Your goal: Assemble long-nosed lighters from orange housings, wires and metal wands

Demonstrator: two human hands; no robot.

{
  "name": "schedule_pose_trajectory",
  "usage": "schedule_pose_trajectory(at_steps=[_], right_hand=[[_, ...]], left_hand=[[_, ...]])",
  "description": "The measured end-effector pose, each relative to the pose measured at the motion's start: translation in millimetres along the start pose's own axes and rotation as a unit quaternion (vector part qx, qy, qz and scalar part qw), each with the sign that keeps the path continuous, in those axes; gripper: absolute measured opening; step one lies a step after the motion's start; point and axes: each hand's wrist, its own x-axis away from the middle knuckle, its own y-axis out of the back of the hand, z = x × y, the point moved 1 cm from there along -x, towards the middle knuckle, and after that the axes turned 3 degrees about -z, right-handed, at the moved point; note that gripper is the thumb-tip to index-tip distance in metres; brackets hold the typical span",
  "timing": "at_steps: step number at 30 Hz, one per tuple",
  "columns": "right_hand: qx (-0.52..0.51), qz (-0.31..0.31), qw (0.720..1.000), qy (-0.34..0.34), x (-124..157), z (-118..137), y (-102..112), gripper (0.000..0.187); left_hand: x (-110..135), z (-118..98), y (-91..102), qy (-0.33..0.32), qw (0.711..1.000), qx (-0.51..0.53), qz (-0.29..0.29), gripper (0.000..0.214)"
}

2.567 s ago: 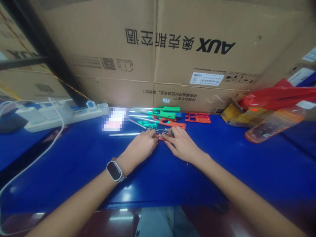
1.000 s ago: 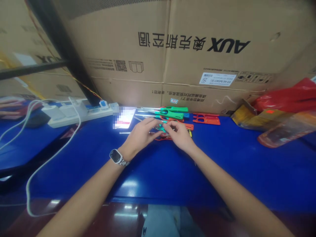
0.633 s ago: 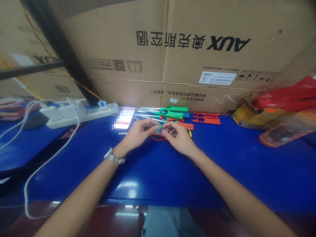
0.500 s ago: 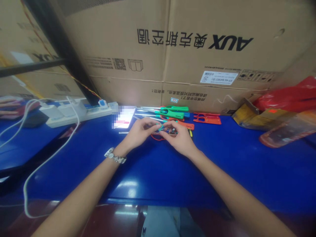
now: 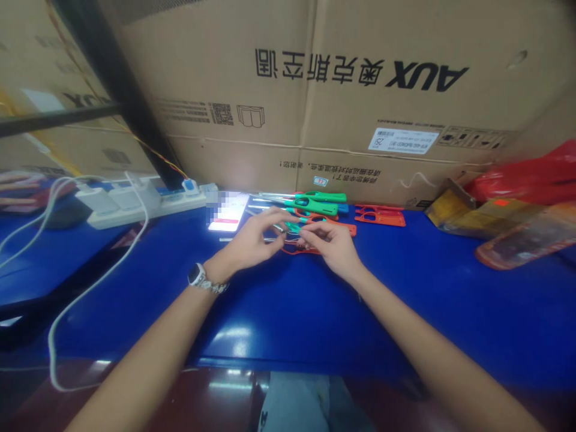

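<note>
Between my two hands is a small green plastic part (image 5: 294, 228), partly covered by fingers, so its exact kind is hard to make out. My left hand (image 5: 258, 240) curls its fingers around the part's left side, thumb lowered. From the right, my right hand (image 5: 332, 245) pinches at it with thumb and forefinger. Just behind lie several long-nosed gas lighters with metal tubes, among them a green lighter (image 5: 315, 207) and an orange-handled lighter (image 5: 350, 229). Red cord-like or looped pieces show below my fingers, mostly hidden.
Orange-red handle shells (image 5: 380, 216) lie right of the lighters. A lit phone (image 5: 228, 213) and a white power strip (image 5: 157, 207) are at left, with a trailing white cable (image 5: 96, 294). A large cardboard box (image 5: 337, 120) backs the blue table (image 5: 288, 312). Right stands an open carton (image 5: 454, 210).
My left thumb has dropped away from the forefinger, opening a gap where more of the green part shows. Both hands stay close together over the lighters; the view has shifted slightly.
</note>
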Motion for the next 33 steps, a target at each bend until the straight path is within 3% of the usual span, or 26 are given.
schedule_pose_trajectory(at_steps=[3, 6, 14, 21, 24, 29, 33], right_hand=[[-0.035, 0.031, 0.998, -0.044, -4, -1, 3, 0.042], [-0.022, 0.035, 0.998, -0.043, -5, -1, 3, 0.045], [0.083, -0.003, 0.994, 0.077, 1, 2, -1, 0.029], [0.047, 0.016, 0.997, 0.056, -1, -1, 1, 0.027], [0.084, 0.030, 0.994, 0.059, -2, -2, 1, 0.026], [0.272, 0.018, 0.953, 0.131, -1, 3, 13, 0.021], [0.389, 0.109, 0.904, 0.144, 3, 3, 19, 0.017]], left_hand=[[1, 0, 1.9, -0.029, 0.999, -0.036, 0.018, 0.020], [2, 1, 0.3, 0.003, 0.999, -0.042, 0.034, 0.021], [2, 1, -6.2, 0.112, 0.985, 0.111, 0.065, 0.027], [1, -1, 1.5, 0.016, 1.000, -0.007, 0.016, 0.023], [1, 1, 4.5, 0.013, 0.999, -0.017, 0.028, 0.018], [2, 11, 6.6, 0.051, 0.997, -0.018, 0.056, 0.020], [3, 20, 4.5, 0.082, 0.993, -0.052, 0.069, 0.021]])
